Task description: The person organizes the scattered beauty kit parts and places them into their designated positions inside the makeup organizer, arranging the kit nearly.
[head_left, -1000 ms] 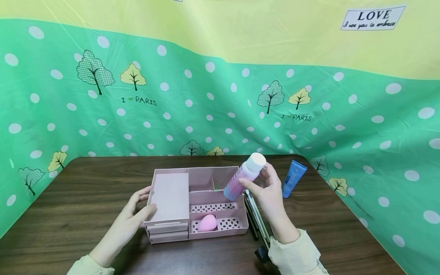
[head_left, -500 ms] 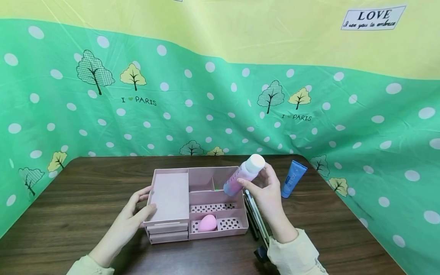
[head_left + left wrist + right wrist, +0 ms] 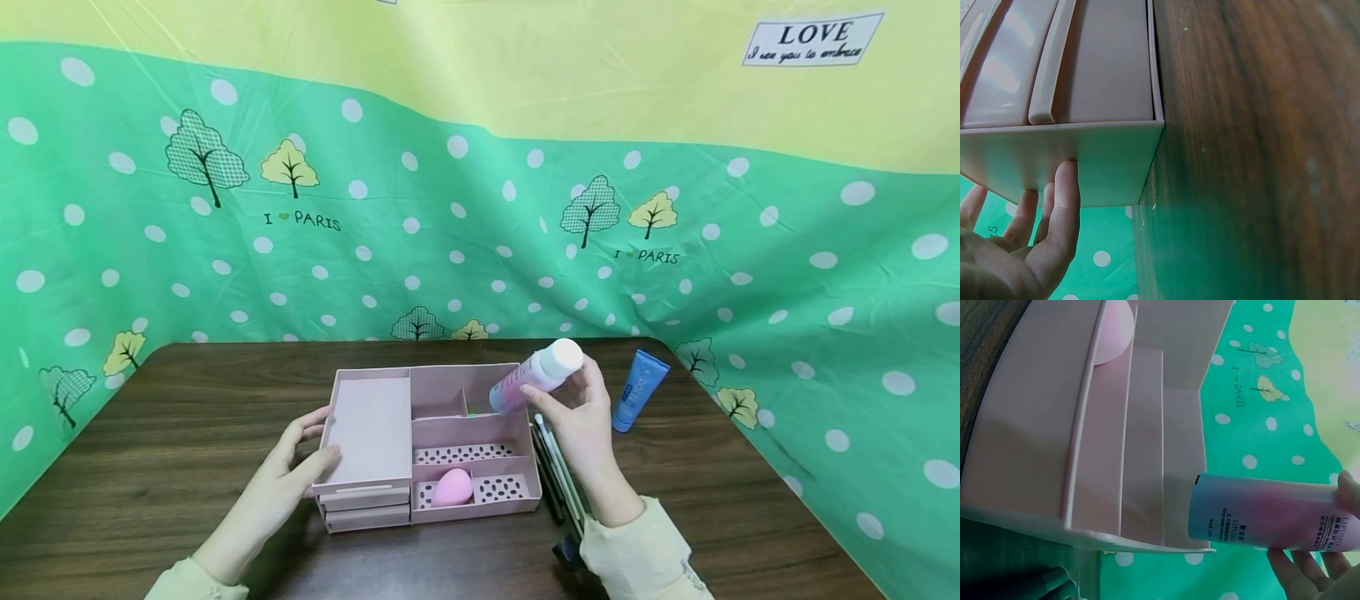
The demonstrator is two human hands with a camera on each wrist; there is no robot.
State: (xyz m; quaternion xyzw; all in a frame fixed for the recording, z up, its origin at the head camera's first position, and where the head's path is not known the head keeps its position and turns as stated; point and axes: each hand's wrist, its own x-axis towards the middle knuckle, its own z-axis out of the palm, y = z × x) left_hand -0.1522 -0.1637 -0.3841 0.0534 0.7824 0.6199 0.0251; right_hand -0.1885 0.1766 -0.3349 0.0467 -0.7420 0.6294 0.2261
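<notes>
Loading a storage box on a counter. The right hand grips a bottle near its white cap, thumb opposed to fingers; the bottle leans, base toward the box's back right compartment. Whether base and rim touch cannot be told. The left hand, fingers spread, rests against the box's left side, apparently steadying it. A pink sponge occupies a front compartment; brushes and a blue tube lie outside. The step in hand appears to be placing the bottle; the next move probably calls for righting it, then lowering it base first between the dividers.
</notes>
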